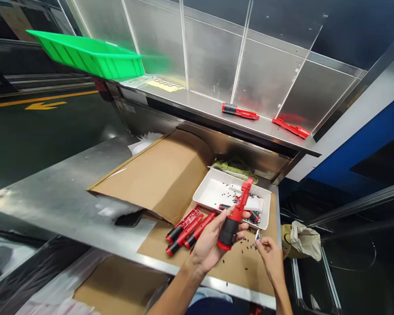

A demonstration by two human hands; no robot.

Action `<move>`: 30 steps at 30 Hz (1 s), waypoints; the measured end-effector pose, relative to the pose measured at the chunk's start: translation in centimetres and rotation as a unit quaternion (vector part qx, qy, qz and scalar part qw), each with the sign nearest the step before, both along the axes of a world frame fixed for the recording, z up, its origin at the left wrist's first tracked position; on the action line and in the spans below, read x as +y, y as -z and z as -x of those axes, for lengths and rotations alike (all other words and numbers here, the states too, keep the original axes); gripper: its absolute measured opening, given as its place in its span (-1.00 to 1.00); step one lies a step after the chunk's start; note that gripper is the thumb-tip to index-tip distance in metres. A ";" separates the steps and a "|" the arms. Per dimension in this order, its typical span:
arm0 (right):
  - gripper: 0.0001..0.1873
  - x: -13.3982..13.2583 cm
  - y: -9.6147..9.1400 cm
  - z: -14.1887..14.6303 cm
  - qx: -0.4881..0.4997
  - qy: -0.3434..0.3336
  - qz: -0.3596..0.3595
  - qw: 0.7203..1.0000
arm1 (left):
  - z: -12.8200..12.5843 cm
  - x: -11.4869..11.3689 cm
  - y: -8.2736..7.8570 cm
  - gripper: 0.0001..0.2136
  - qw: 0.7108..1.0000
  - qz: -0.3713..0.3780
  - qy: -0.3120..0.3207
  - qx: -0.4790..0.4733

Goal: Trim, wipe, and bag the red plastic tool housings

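Observation:
My left hand (207, 245) is wrapped round a red and black plastic tool housing (237, 214), which it holds tilted with the black end toward me. My right hand (271, 253) pinches a small shiny metal piece (257, 239), whose kind I cannot make out, just right of the housing. Left of my left hand, several similar red and black housings (188, 232) lie side by side on the cardboard. Behind the held housing sits a white tray (206, 192) containing many tiny black parts and another red and black piece. More tiny black bits are scattered on the cardboard (259, 275) between my hands.
A large brown cardboard piece (154, 175) covers the bench's middle. On the raised metal shelf lie two red housings (249, 114) (292, 128), a yellow sheet (166, 85) and a green bin (95, 57). A cream bag (304, 240) hangs beyond the bench's right edge.

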State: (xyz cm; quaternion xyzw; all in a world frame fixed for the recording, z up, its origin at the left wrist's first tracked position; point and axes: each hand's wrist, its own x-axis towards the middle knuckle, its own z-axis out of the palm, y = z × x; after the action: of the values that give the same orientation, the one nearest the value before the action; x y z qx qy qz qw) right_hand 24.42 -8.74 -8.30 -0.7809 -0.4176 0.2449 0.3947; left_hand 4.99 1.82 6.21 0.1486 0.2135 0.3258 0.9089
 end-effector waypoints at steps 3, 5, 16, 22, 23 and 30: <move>-0.61 -0.8 -4.7 0.3 0.071 0.023 -0.115 0.991 | -0.8 0.1 -0.2 -0.65 0.999 0.007 0.048 -0.022; -0.66 -1.6 -7.7 1.0 0.133 0.053 -0.215 0.966 | -1.1 0.0 -0.4 -0.68 0.997 0.013 0.070 -0.030; -0.84 -3.1 -14.0 6.5 0.034 0.092 -0.410 0.907 | -1.3 -1.4 -1.2 -0.57 0.992 0.008 0.101 -0.073; -0.57 -3.0 -14.8 8.9 -0.065 0.111 -0.473 0.871 | -2.0 -2.5 -1.3 -0.65 0.987 0.059 0.115 -0.098; -0.64 -3.0 -14.9 8.9 -0.097 0.086 -0.476 0.870 | -2.1 -2.6 -1.4 -0.65 0.986 0.065 0.116 -0.099; -0.79 -3.0 -16.3 8.5 -0.319 0.062 -0.441 0.837 | -2.0 -3.1 -2.1 -0.68 0.986 0.062 0.114 -0.107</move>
State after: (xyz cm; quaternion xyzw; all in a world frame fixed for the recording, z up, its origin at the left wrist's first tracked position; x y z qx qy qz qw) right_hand 15.94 -11.70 7.96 -0.5834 -0.5350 -0.2527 0.5564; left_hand 6.99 -1.30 8.30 0.0791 0.1163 0.2205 0.9652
